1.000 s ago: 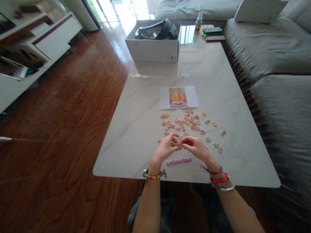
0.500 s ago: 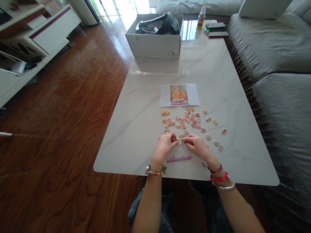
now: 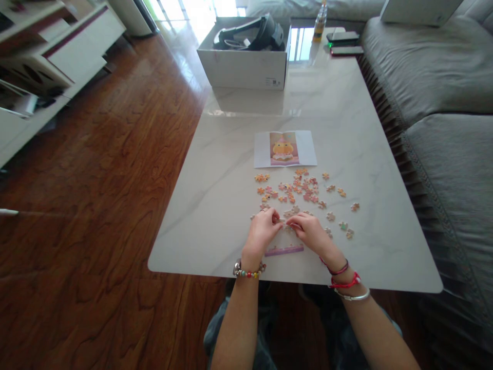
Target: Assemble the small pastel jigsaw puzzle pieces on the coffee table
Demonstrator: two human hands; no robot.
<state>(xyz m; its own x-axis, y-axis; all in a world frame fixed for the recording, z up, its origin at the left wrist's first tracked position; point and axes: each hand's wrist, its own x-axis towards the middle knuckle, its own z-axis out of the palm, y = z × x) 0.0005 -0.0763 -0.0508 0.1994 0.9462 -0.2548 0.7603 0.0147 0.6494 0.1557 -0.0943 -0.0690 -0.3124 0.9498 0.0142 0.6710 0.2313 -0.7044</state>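
My left hand (image 3: 265, 229) and my right hand (image 3: 310, 231) meet low over the marble-patterned table, fingertips almost touching. Both are closed in a pinch on pale jigsaw puzzle pieces (image 3: 287, 227), which the fingers largely cover. Just beyond the fingertips lies a whitish cluster of pieces (image 3: 291, 211). A purple strip of joined puzzle pieces (image 3: 284, 250) rests nearer the table's front edge, between my wrists. Loose orange and pink puzzle pieces (image 3: 308, 195) are scattered past my hands. Behind them, a creased sheet (image 3: 304, 149) shows a picture of a yellow figure.
An open white box (image 3: 246, 69) holding a dark headset (image 3: 250, 36) stands at the table's far end. To its right are a bottle (image 3: 319, 23) and flat devices (image 3: 344, 43). A grey sofa (image 3: 442, 154) runs along the right side; several stray pieces (image 3: 343, 226) lie right of my hand.
My right hand and wrist have shifted very slightly left, and its fingers are a little more curled. The view has tilted slightly. The loose pieces look unmoved.
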